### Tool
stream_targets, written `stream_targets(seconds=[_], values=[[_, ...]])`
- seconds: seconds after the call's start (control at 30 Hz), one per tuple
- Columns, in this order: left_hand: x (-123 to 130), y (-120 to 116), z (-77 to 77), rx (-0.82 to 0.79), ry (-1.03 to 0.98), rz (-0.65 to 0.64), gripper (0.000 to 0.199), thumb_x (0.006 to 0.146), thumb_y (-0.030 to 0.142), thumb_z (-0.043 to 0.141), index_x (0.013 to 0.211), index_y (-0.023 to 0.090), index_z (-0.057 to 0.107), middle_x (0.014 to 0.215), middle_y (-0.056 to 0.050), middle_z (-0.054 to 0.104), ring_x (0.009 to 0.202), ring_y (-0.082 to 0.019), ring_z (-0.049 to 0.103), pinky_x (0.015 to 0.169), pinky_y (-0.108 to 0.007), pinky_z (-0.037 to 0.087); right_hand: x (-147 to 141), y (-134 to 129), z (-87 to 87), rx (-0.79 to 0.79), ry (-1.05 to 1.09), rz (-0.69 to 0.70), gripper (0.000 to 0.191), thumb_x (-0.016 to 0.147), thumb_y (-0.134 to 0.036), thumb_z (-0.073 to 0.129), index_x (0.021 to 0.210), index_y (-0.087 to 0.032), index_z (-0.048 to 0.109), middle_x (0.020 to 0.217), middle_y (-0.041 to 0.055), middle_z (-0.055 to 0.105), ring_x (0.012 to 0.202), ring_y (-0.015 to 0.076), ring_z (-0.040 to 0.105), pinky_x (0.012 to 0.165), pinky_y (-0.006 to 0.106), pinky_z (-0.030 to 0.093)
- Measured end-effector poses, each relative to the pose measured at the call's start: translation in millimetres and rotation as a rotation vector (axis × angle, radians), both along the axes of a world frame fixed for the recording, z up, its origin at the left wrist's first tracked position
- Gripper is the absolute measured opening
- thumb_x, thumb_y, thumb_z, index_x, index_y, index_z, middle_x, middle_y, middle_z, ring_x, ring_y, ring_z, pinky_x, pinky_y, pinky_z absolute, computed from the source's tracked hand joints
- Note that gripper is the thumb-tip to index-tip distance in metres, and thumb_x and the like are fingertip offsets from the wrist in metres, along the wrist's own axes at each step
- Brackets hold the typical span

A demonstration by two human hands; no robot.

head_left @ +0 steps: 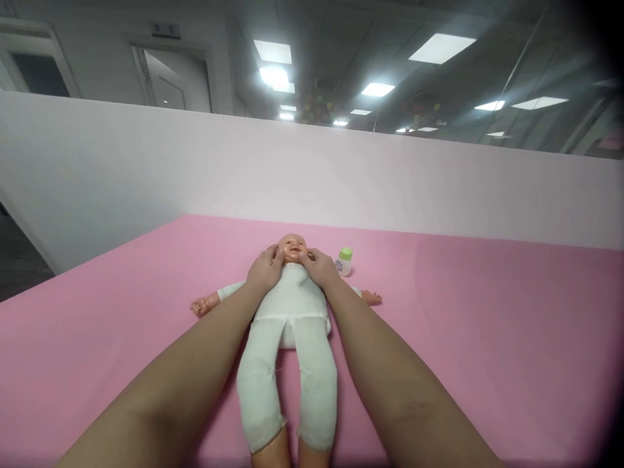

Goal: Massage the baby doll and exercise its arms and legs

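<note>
A baby doll (pixel 295 292) in a white cloth suit lies on its back, its head at the far end and its legs toward me. My left hand (pixel 266 267) rests against the left side of its face, thumb at the cheek. On the other cheek lies the thumb of my right hand (pixel 318 265). Both hands cup the doll's head, with their outer fingers partly hidden beside it. The doll's arms stretch out to either side, partly covered by my forearms. Just right of my right hand stands a small clear bottle (pixel 344 263) with a green cap.
The doll lies on a pink padded surface (pixel 463 325). A white wall panel (pixel 341 175) runs along its far edge and continues down the left side. Beyond it are a doorway (pixel 178 81) and bright ceiling lights.
</note>
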State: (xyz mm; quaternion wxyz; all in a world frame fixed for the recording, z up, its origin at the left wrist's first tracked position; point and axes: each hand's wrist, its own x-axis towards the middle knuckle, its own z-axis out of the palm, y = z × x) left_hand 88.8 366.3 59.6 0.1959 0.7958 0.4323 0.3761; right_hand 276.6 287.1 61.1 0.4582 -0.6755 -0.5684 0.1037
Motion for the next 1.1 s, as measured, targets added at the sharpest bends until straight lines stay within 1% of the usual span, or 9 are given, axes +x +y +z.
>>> stream_targets(seconds=[0.23, 0.37, 0.47, 0.6, 0.77, 0.87, 1.0, 1.03, 1.1], values=[[0.1, 2.0, -2.7, 0.042, -0.032, 0.021, 0.064, 0.103, 0.062, 0.033, 0.146, 0.02, 0.054, 0.141, -0.017, 0.063, 0.128, -0.034, 0.06, 0.107, -0.048, 0.045, -12.0, -3.7, 7.7, -0.029, -0.331, -0.125, 0.054, 0.104, -0.062, 0.04, 0.116, -0.019, 0.07, 0.105, 0.0129, 0.076, 0.098, 0.0307, 0.071, 0.08, 0.036, 0.05], [-0.5, 4.2, -0.2, 0.028, 0.017, 0.002, 0.068, 0.097, 0.068, 0.044, 0.144, 0.02, 0.054, 0.138, -0.017, 0.064, 0.118, -0.034, 0.064, 0.099, -0.046, 0.049, -12.8, -9.3, 17.2, -0.006, -0.4, -0.104, 0.05, 0.102, -0.061, 0.045, 0.116, -0.02, 0.069, 0.108, 0.0124, 0.076, 0.096, 0.0296, 0.071, 0.08, 0.036, 0.052], [-0.5, 6.8, 0.7, 0.003, 0.024, 0.015, 0.077, 0.093, 0.071, 0.048, 0.15, 0.019, 0.048, 0.143, -0.019, 0.06, 0.112, -0.033, 0.067, 0.097, -0.045, 0.05, 4.3, -20.7, 24.6, 0.075, -0.421, -0.066, 0.049, 0.097, -0.059, 0.056, 0.127, -0.022, 0.067, 0.12, 0.0104, 0.074, 0.108, 0.0284, 0.068, 0.092, 0.037, 0.051], [-0.4, 8.2, -0.9, -0.001, 0.018, 0.026, 0.084, 0.092, 0.071, 0.05, 0.154, 0.014, 0.041, 0.148, -0.023, 0.054, 0.116, -0.033, 0.066, 0.102, -0.046, 0.048, 44.0, -39.5, 22.9, 0.218, -0.424, -0.239, 0.045, 0.096, -0.032, 0.057, 0.138, -0.017, 0.062, 0.138, 0.0114, 0.065, 0.131, 0.029, 0.053, 0.114, 0.04, 0.04], [-4.4, 8.1, 0.5, -0.038, -0.032, 0.046, 0.082, 0.091, 0.07, 0.053, 0.151, 0.015, 0.044, 0.149, -0.022, 0.054, 0.117, -0.033, 0.065, 0.102, -0.047, 0.048, 82.0, -49.0, 8.8, 0.188, -0.353, -0.305, 0.054, 0.091, -0.015, 0.053, 0.145, -0.013, 0.057, 0.147, 0.0115, 0.058, 0.138, 0.03, 0.045, 0.119, 0.043, 0.037], [-7.5, 4.1, 15.3, -0.051, -0.113, 0.062, 0.082, 0.089, 0.069, 0.058, 0.15, 0.015, 0.045, 0.153, -0.023, 0.048, 0.125, -0.034, 0.061, 0.103, -0.047, 0.049, 88.7, -44.0, 2.3, 0.154, -0.306, -0.261, 0.06, 0.091, -0.013, 0.05, 0.151, -0.011, 0.05, 0.155, 0.012, 0.051, 0.143, 0.0284, 0.043, 0.121, 0.042, 0.036], [10.5, -19.2, 60.7, 0.058, -0.274, -0.018, 0.072, 0.088, 0.066, 0.063, 0.141, 0.02, 0.053, 0.153, -0.018, 0.049, 0.136, -0.032, 0.053, 0.11, -0.046, 0.046, 86.4, -35.6, -2.7, 0.117, -0.277, -0.184, 0.07, 0.088, -0.008, 0.05, 0.157, -0.014, 0.041, 0.164, 0.0094, 0.039, 0.151, 0.0247, 0.034, 0.127, 0.04, 0.028], [21.6, -27.5, 73.9, 0.017, -0.34, -0.061, 0.067, 0.089, 0.066, 0.062, 0.138, 0.021, 0.055, 0.152, -0.016, 0.051, 0.137, -0.031, 0.053, 0.111, -0.045, 0.046, 85.1, -34.8, -3.3, 0.111, -0.273, -0.171, 0.07, 0.089, -0.008, 0.05, 0.158, -0.014, 0.041, 0.164, 0.0092, 0.039, 0.151, 0.0246, 0.033, 0.127, 0.04, 0.028], [50.2, -44.0, 96.4, -0.268, -0.587, -0.139, 0.06, 0.095, 0.068, 0.049, 0.127, 0.018, 0.057, 0.142, -0.018, 0.058, 0.13, -0.029, 0.06, 0.105, -0.043, 0.052, 82.3, -35.2, -3.7, 0.098, -0.27, -0.146, 0.067, 0.09, -0.01, 0.049, 0.157, -0.014, 0.042, 0.164, 0.0095, 0.04, 0.151, 0.0248, 0.034, 0.127, 0.04, 0.027]])
